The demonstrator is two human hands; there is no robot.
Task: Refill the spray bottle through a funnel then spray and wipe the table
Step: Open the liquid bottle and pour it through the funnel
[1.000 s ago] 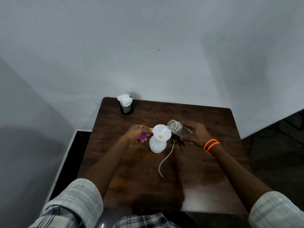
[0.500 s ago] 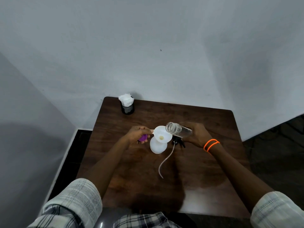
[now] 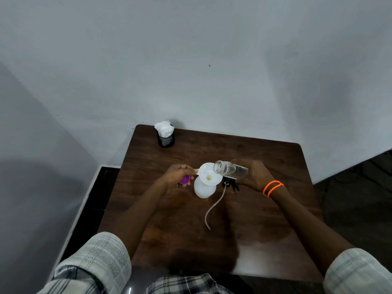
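Observation:
A white spray bottle (image 3: pixel 204 190) stands mid-table on the dark wooden table (image 3: pixel 265 219) with a white funnel (image 3: pixel 210 174) seated in its neck. My left hand (image 3: pixel 180 176) pinches the funnel's side tab and also holds a purple cap (image 3: pixel 184 179). My right hand (image 3: pixel 251 174) grips a clear water bottle (image 3: pixel 230 169), tipped nearly level with its open mouth over the funnel's right rim. The black spray head (image 3: pixel 230 184) lies on the table just right of the white bottle, its thin dip tube (image 3: pixel 214 207) curling toward me.
A black cup stuffed with white tissue (image 3: pixel 165 134) stands at the table's far left corner. A grey wall runs close behind the table and along the left. Dark floor shows at the right.
My right hand has carried the clear bottle leftward and tipped it flatter, so its mouth now sits over the funnel. My left hand has stayed at the funnel.

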